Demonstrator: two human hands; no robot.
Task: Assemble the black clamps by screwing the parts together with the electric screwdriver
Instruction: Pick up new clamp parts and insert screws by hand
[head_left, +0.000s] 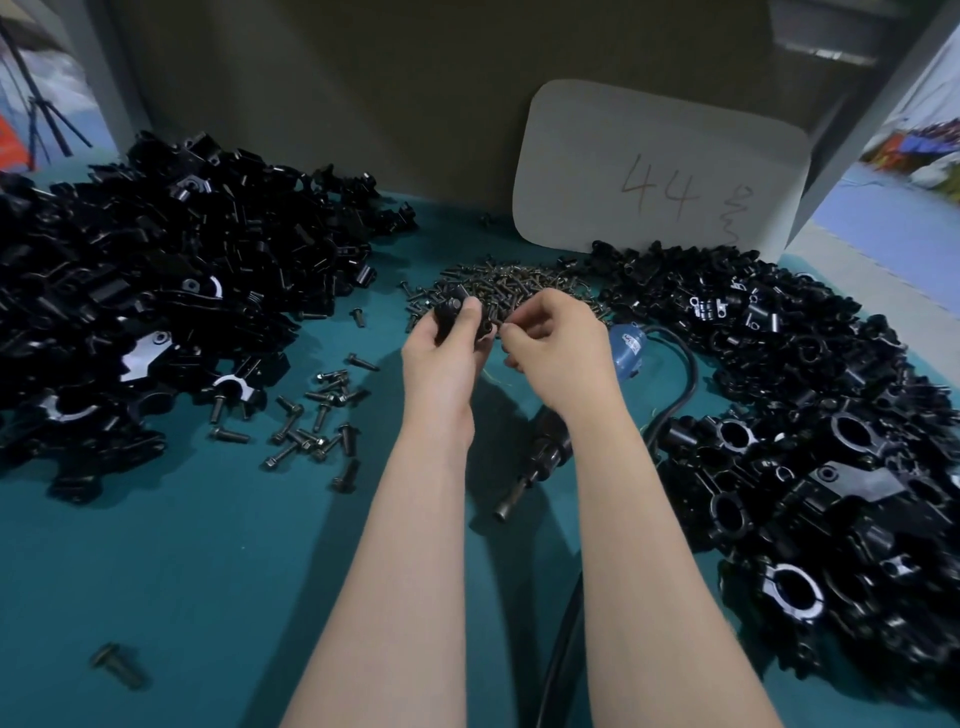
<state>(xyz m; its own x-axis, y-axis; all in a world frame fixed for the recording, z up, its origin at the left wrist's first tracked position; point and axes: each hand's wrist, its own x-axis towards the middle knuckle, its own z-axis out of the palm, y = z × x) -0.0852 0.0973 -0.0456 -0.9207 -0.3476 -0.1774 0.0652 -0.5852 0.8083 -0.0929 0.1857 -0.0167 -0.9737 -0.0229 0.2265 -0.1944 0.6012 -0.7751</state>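
Note:
My left hand (444, 345) grips a small black clamp (457, 312) above the teal table (208, 545), just in front of a pile of small dark screws (511, 286). My right hand (558, 343) pinches a screw (497, 323) with its fingertips right at the clamp's side. The electric screwdriver (540, 457) lies on the table under my right forearm, its bit pointing toward me; its blue rear end (628, 349) and black cable (680, 374) show to the right.
A big heap of black clamp parts (156, 291) fills the left side. Another heap of black clamps (810, 415) fills the right. Several larger bolts (317, 421) lie scattered left of my arms. A white card marked 44 (660, 171) leans on the back wall.

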